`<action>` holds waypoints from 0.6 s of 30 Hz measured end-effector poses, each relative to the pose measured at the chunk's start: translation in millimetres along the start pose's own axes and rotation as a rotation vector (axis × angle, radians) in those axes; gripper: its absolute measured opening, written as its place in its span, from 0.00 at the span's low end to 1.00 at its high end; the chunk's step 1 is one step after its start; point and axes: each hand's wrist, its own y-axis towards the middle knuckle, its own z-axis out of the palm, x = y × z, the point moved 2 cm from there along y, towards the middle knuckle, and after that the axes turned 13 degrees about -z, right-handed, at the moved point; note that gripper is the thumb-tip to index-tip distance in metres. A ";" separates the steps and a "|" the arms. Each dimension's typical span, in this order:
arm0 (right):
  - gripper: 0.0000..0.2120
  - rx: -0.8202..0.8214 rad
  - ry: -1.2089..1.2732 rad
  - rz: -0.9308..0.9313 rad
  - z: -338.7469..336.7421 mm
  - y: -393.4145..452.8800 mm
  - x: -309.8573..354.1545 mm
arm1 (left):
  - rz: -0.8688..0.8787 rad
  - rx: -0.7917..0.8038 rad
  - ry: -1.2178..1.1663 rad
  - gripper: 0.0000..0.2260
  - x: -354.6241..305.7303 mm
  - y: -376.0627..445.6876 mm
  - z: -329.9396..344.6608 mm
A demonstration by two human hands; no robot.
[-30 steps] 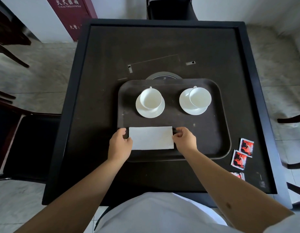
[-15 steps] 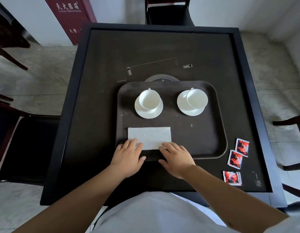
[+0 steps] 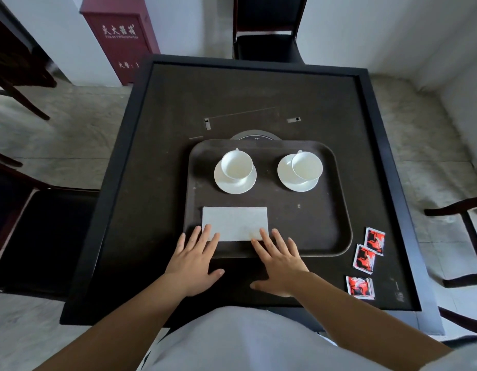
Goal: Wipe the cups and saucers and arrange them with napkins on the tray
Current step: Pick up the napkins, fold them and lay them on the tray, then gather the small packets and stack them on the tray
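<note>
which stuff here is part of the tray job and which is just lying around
Part of the job:
- tray
- left cup on its saucer
- right cup on its saucer
- napkin

Just lying about:
- three red sachets on the table, right of the tray
- black chair at the far side

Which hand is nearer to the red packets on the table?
Right. The right hand lies flat just left of the red packets, with bare table between them. The left hand is farther left, beyond the napkin.
</note>
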 end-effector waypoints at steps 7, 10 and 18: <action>0.54 -0.080 0.032 0.052 -10.0 -18.0 15.2 | -0.071 -0.040 -0.090 0.43 -0.9 -25.8 -11.1; 0.53 -0.111 0.014 0.073 -15.6 -26.7 23.5 | -0.096 -0.065 -0.119 0.44 -0.9 -36.6 -14.2; 0.51 -0.199 0.093 0.201 -26.8 -38.2 50.8 | -0.079 -0.060 -0.059 0.47 15.7 -35.4 -23.6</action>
